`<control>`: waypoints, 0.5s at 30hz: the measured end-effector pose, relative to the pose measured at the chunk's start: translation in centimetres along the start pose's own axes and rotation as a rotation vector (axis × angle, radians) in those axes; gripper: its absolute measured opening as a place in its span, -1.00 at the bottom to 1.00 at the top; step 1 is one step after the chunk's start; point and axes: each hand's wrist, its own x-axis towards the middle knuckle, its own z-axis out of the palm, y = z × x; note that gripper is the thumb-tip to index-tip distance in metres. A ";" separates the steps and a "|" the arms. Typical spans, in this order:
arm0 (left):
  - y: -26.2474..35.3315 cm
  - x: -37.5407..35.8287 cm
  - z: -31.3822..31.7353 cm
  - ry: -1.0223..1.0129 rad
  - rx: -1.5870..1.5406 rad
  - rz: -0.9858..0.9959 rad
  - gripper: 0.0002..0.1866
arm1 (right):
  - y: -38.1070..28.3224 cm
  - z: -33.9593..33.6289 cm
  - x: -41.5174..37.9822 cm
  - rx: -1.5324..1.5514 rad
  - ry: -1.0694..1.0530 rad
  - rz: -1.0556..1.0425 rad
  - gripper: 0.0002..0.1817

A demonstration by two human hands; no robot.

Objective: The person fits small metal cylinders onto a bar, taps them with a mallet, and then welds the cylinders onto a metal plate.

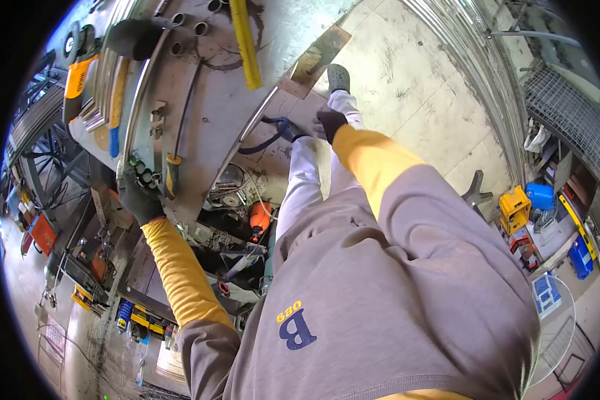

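Showing round metallic ends, tubes (145, 176) sit in left hand (139, 199); right hand (330, 124): cannot tell.

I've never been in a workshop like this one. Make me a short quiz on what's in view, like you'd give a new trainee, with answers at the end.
1. True or false: the right hand is nearer than the left hand to the yellow-handled tool on the worktable.

2. Multiple choice: what colour is the crate right beside the blue container?
A) red
B) green
C) yellow

3. Fill in the blank: the large dark letter printed on the person's shirt is ___.

Key:
1. False; the left hand is right beside it.
2. C
3. B
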 end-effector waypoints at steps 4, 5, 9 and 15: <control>0.0 0.9 -0.1 -0.099 -0.222 -0.141 -0.75 | -16.8 -1.8 -11.0 0.658 0.101 0.406 -0.69; -1.3 1.9 -1.2 -0.148 -0.210 -0.149 -0.74 | -17.2 -2.3 -11.1 0.698 0.098 0.368 -0.79; -3.4 2.8 0.1 -0.028 -0.089 0.083 -0.77 | -19.8 -6.8 -11.0 -0.582 0.148 -0.275 -0.53; -4.8 4.4 1.5 -0.061 -0.200 -0.024 -0.75 | -38.2 -0.6 -19.1 -0.003 0.913 -0.948 -0.54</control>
